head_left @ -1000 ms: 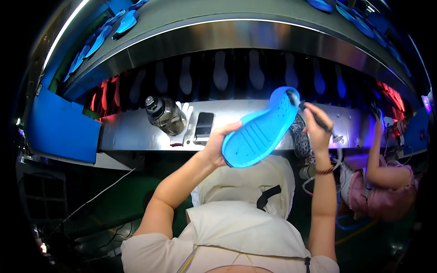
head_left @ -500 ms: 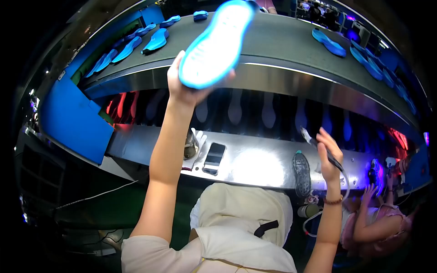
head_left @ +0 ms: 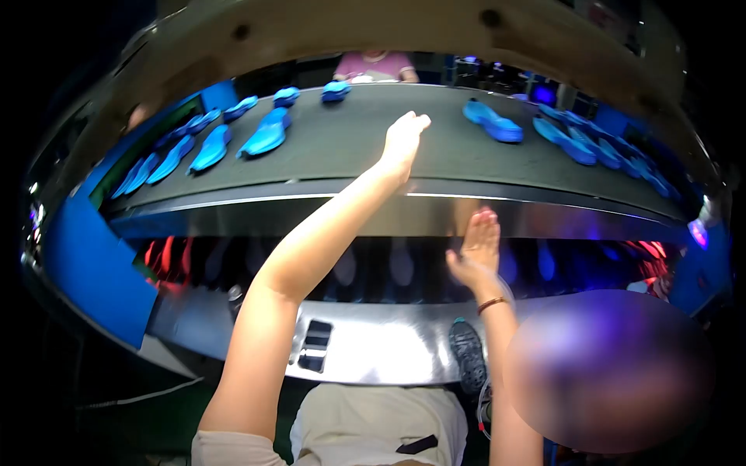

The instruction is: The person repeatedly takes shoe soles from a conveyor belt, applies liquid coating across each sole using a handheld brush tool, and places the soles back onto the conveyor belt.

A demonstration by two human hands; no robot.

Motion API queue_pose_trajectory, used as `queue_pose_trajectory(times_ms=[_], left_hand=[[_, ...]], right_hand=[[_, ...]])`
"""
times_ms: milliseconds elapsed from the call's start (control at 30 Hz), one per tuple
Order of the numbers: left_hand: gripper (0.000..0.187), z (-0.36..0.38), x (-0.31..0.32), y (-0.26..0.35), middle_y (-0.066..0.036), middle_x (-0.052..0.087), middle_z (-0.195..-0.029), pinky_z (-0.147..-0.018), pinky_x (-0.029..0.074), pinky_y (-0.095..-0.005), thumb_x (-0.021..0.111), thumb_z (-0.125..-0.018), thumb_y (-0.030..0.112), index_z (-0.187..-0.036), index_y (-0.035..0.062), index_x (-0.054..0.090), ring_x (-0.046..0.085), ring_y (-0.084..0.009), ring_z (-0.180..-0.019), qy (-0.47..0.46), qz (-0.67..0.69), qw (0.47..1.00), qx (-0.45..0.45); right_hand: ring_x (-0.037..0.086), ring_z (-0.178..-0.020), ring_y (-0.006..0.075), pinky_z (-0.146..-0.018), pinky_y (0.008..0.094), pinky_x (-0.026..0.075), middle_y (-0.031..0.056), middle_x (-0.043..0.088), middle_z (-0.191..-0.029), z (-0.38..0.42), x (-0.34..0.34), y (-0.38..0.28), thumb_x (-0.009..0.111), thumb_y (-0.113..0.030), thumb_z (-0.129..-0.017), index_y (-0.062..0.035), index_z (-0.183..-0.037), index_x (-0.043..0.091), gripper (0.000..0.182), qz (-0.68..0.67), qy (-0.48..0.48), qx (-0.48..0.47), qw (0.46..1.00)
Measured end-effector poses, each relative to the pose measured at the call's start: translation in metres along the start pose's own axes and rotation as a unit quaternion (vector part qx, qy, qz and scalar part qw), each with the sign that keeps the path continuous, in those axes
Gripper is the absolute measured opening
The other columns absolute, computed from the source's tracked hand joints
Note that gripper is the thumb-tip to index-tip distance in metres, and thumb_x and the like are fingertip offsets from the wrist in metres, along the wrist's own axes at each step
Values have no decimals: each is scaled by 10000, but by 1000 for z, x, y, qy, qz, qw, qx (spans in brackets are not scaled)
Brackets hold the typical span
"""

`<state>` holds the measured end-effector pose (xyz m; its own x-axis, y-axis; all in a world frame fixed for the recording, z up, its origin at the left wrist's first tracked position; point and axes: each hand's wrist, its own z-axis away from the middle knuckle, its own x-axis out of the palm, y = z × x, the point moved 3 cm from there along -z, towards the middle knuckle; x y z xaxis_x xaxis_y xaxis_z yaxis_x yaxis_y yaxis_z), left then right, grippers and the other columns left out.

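My left hand (head_left: 402,147) is over the dark conveyor belt (head_left: 357,140). Its fingers are loosely bent and nothing shows in them. A blue shoe sole (head_left: 493,123) lies on the belt to the right of it. My right hand (head_left: 478,248) is raised before the belt's metal edge, fingers straight and thumb apart. A thin clear tube (head_left: 507,289) runs past its wrist up to the hand; the pen-like tool seen there earlier is hidden behind the hand now. On the metal bench (head_left: 388,342) below is a dark patterned shoe sole (head_left: 468,356).
More blue soles stand along the belt's left (head_left: 266,133) and right (head_left: 566,141). A phone (head_left: 316,346) lies on the bench. Across the belt sits a person in a pink top (head_left: 377,66). A blurred patch (head_left: 610,369) covers the lower right. Blue panels (head_left: 97,264) flank the bench.
The brightly lit sole has left my left hand, and a further blue sole now lies on the belt. My right hand has moved left and up toward the belt's edge. The view has tilted up.
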<state>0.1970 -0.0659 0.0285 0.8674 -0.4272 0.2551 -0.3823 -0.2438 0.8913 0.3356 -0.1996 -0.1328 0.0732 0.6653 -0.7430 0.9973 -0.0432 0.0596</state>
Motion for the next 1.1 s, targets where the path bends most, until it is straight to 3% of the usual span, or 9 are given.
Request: queue_pose_trajectory(times_ms=[267,367,467,567,633,867,933,1000,1100], left_hand=[[757,-78,153,-45,-255,284,-1359,-1034,270,-323,559,-750,303,-1323,-76,241,322,-310,-1257,-106,-410,901,95],[828,-109,173,-73,-218,184,-1411,-1048,172,-473,570,-757,407,-1403,139,127,207,-372,-1294,-84,-541,799,249],[851,-111,165,-107,-108,114,-1456,-1028,127,-550,469,-761,594,-1410,201,83,136,-383,-1314,-221,-713,664,43],[425,-102,167,-79,-127,583,-1079,-853,404,-451,442,-857,432,-1008,67,601,502,-298,-1060,-108,-746,627,199],[277,-100,153,-72,-129,629,-902,-727,479,-415,539,-827,332,-836,77,645,597,-294,-871,-93,-771,589,223],[205,6,54,10,-112,564,-845,-736,444,-389,538,-826,233,-789,42,603,527,-287,-843,-165,-706,620,300],[171,35,5,31,-112,536,-820,-741,406,-343,565,-819,178,-784,11,556,500,-275,-817,-154,-614,691,349],[158,62,-57,40,-127,543,-910,-833,379,-320,551,-842,138,-881,-15,548,507,-229,-916,-99,-501,807,298],[321,132,-139,33,-124,523,-1108,-935,354,-313,412,-916,222,-1060,-37,535,468,-207,-1070,190,-296,868,352]], right_hand=[[-114,-1346,274,-1089,393,-55,153,-93,-1456,2,16,4,513,-378,-732,-39,-1396,20,893,-15,77,-17,997],[-108,-1348,272,-1091,393,-53,147,-83,-1459,2,19,4,533,-367,-707,-58,-1400,34,908,-21,98,-24,995],[-100,-1350,265,-1092,391,-49,120,-73,-1466,2,24,5,574,-340,-684,-82,-1405,41,933,-33,145,-36,988],[-76,-1355,252,-1095,384,-47,94,-43,-1472,2,21,4,564,-252,-684,-105,-1407,76,884,-74,162,-38,983],[-55,-1357,246,-1099,376,-35,91,-19,-1473,1,20,6,522,-196,-700,-107,-1406,98,828,-55,171,-31,983],[-10,-1356,263,-1102,371,9,120,6,-1467,3,-15,1,554,-178,-704,-65,-1399,42,871,-26,35,16,999],[39,-1353,277,-1099,390,54,139,49,-1459,10,-45,-1,579,-122,-669,-43,-1391,84,879,-117,-32,2,993],[314,-1251,325,-1025,420,266,189,241,-1392,27,-73,1,628,-134,-668,-44,-1286,365,677,-127,9,-22,992],[546,-973,297,-835,372,428,157,520,-1154,70,-86,3,626,-231,-733,-32,-1077,569,401,-245,-4,102,964]])
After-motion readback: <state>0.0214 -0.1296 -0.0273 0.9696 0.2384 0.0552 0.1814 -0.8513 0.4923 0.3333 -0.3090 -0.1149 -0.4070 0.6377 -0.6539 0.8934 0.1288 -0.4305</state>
